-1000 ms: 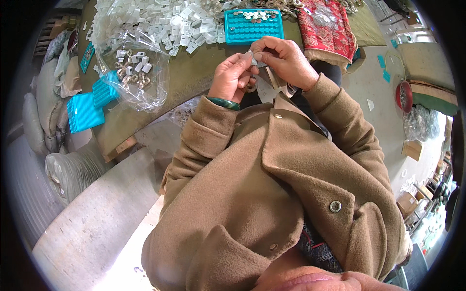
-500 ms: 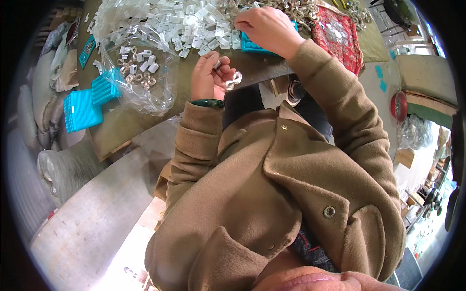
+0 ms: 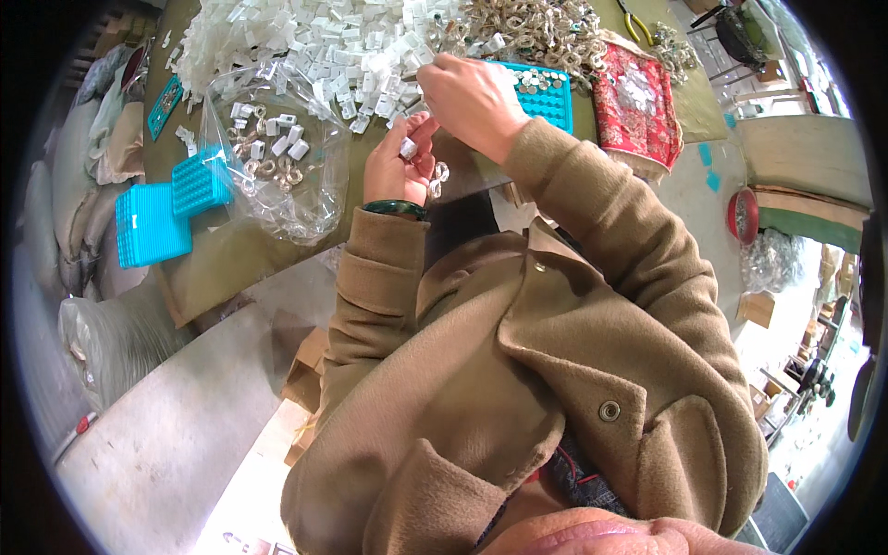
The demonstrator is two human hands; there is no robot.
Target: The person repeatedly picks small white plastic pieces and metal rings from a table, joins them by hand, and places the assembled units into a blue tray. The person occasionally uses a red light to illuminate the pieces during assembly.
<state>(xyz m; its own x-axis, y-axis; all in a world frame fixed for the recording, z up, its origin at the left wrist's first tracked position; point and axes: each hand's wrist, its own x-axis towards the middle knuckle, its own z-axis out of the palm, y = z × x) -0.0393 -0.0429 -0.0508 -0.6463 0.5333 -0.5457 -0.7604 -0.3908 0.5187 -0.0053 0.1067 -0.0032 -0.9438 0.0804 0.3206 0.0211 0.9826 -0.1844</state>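
My left hand (image 3: pixel 400 168) is closed around a small white plastic piece (image 3: pixel 408 147). A twisted loop of pale cord (image 3: pixel 439 178) hangs at its fingers. Right beside it my right hand (image 3: pixel 474 104) has its fingers pinched together, the tips close to the left fingertips; what they hold, if anything, is hidden. Behind my right hand lies a blue ridged tray (image 3: pixel 553 111) with several small round silvery discs (image 3: pixel 541 81) on it. A big heap of white plastic pieces (image 3: pixel 305 37) spreads beyond my hands.
An open clear plastic bag (image 3: pixel 319 208) with white pieces and cord loops lies at left. Blue trays (image 3: pixel 153 225) sit by the table's left edge. At right are a red patterned cloth (image 3: pixel 636 111) with silvery bits, a cord pile (image 3: pixel 546 32) and yellow-handled pliers (image 3: pixel 636 26).
My right hand has come from over the blue tray leftward and nearer, to beside my left hand. The discs on the tray now show. The left hand has turned, showing the white piece more.
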